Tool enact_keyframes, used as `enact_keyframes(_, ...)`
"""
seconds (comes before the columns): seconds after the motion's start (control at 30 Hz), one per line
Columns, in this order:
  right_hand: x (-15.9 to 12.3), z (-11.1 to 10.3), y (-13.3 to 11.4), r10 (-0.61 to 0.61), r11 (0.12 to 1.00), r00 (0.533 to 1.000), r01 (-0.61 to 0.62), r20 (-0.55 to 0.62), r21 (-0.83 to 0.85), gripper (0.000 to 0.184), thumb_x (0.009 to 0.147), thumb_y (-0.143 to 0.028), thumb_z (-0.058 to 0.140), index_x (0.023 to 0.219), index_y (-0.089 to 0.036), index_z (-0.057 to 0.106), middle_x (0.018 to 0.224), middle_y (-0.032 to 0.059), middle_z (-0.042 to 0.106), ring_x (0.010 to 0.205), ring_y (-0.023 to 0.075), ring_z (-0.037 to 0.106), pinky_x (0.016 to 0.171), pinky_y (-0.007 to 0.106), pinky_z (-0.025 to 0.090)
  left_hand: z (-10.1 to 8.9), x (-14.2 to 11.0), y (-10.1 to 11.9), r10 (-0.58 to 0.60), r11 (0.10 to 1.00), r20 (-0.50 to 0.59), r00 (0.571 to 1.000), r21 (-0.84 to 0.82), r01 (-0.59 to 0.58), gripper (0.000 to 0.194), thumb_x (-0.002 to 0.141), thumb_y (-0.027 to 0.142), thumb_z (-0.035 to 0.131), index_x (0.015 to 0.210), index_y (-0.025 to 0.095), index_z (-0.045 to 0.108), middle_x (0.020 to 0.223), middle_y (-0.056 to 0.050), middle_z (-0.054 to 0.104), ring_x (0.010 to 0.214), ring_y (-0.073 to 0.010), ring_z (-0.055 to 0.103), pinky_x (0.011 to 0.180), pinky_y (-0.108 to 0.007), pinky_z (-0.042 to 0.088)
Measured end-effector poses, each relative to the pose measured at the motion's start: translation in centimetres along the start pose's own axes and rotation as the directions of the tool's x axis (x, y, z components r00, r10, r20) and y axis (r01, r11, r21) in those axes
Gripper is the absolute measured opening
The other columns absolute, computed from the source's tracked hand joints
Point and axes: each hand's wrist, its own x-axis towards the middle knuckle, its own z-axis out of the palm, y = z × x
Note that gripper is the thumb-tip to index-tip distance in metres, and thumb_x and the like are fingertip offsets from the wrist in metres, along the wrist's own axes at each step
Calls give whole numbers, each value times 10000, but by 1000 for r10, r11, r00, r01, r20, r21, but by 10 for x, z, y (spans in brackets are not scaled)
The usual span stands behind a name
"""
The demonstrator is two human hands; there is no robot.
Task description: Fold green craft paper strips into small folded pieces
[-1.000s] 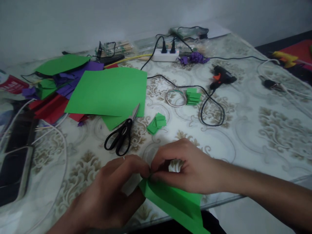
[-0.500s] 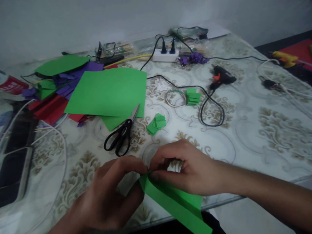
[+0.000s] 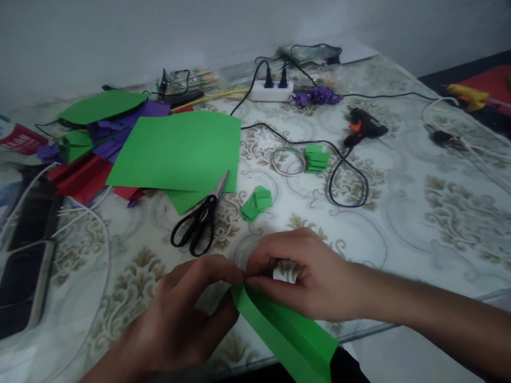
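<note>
A folded green sheet of paper (image 3: 287, 340) hangs over the table's near edge, its crease running down to the right. My left hand (image 3: 191, 314) pinches its upper left corner between thumb and fingers. Right against it, my right hand (image 3: 299, 271) grips the same end of the paper, fingertips almost touching those of the left. Black-handled scissors (image 3: 202, 218) lie just beyond my left hand, blades resting on a large green sheet (image 3: 179, 151). Small cut green pieces (image 3: 257, 204) sit ahead of my hands, and another little green stack (image 3: 316, 159) lies farther off.
A black glue gun (image 3: 365, 126) with a looped cord lies at the right. Behind stands a white power strip (image 3: 272, 91) beside crumpled purple paper (image 3: 322, 96). Red paper (image 3: 83, 178), a white cable (image 3: 107, 239) and a phone (image 3: 26, 287) occupy the left. A ring-shaped roll (image 3: 288, 161) lies centrally.
The lower part of the folded green paper has shifted and its fold has opened wider. Both hands keep their pinch at nearly the same spot.
</note>
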Motion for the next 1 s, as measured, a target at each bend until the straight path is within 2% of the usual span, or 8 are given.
enact_keyframes(0.1,0,-1,1,-9,999,1000,10,-13,36,58,910,-174,723,897,-130,759,762,9,728,681,97,667,654,166,516,0,-1,-1,-26,999,-9,1000,27,26,296,827,80,610,1053,261,546,842,25,755,692,-148,760,602,-208,615)
enact_keyframes(0.33,0,0,3,65,989,997,-61,-29,133,94,929,-187,700,897,-110,745,788,15,713,708,94,648,673,160,525,2,0,-3,-62,997,-14,998,41,62,278,870,99,624,1086,262,563,856,30,773,715,-134,775,638,-181,629)
enact_keyframes(0.5,1,1,5,91,988,995,-85,-40,129,43,881,-134,716,896,-108,747,779,10,716,693,92,648,662,161,529,3,-1,-4,-53,998,-26,998,42,54,248,904,106,597,1103,253,580,871,13,772,728,-146,775,640,-202,634)
enact_keyframes(0.7,1,1,5,90,987,995,-82,-53,135,65,861,-96,702,893,-116,755,781,8,725,698,93,655,653,162,526,4,-4,-7,-53,998,-21,998,40,53,227,932,119,559,1116,245,602,878,-11,768,722,-175,768,607,-249,615)
enact_keyframes(0.77,0,2,5,105,984,993,-95,-59,150,56,867,-105,699,883,-116,752,777,9,722,697,93,653,650,164,523,4,-4,-9,-35,998,-25,999,58,36,227,936,122,570,1128,237,607,908,-24,774,749,-185,770,618,-264,610)
enact_keyframes(0.87,0,3,7,142,975,988,-129,-63,180,41,876,-137,707,878,-124,746,779,11,719,699,99,648,646,175,518,5,-3,-11,32,996,-36,999,83,-29,275,929,75,593,1169,207,618,988,-47,770,862,-178,769,729,-253,619)
enact_keyframes(1.0,1,5,9,242,935,970,-226,-28,274,94,891,-228,716,895,-137,738,787,23,715,709,124,647,641,215,518,5,2,-11,111,994,-26,993,18,-111,377,917,-8,579,1239,179,639,1088,-68,728,959,-141,741,819,-205,604)
